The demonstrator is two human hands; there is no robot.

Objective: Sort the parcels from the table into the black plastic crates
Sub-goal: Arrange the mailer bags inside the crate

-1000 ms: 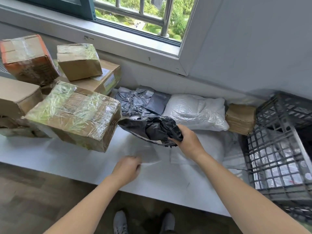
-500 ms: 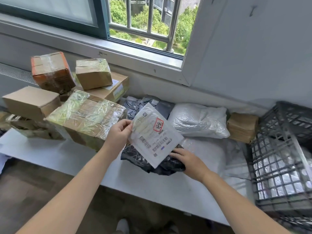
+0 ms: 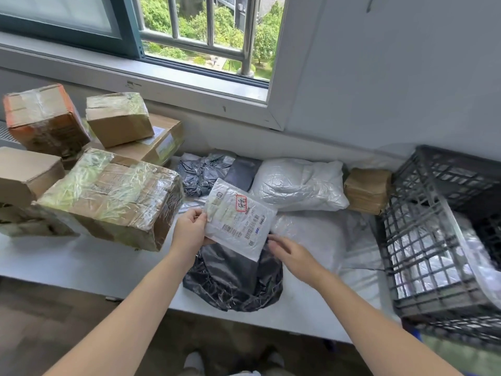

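Note:
My left hand (image 3: 189, 230) pinches the left edge of a flat white parcel (image 3: 240, 222) with a printed label and a red stamp, held up over the table (image 3: 81, 267). My right hand (image 3: 291, 253) reaches with relaxed fingers to the parcel's lower right corner and holds nothing. Under both hands a crumpled black plastic bag parcel (image 3: 233, 280) lies on the table near its front edge. A black plastic crate (image 3: 433, 240) stands at the right end of the table, with clear-wrapped and white parcels inside it.
Several taped cardboard boxes (image 3: 113, 196) are piled at the left. Along the wall lie a grey bag (image 3: 200, 172), a white padded bag (image 3: 298, 183) and a brown paper parcel (image 3: 368, 189). Flat white bags (image 3: 320, 234) lie beside the crate.
My left hand picked the white parcel off the table and raised it. My right hand set the black bag down, let go of it and moved toward the white parcel's corner.

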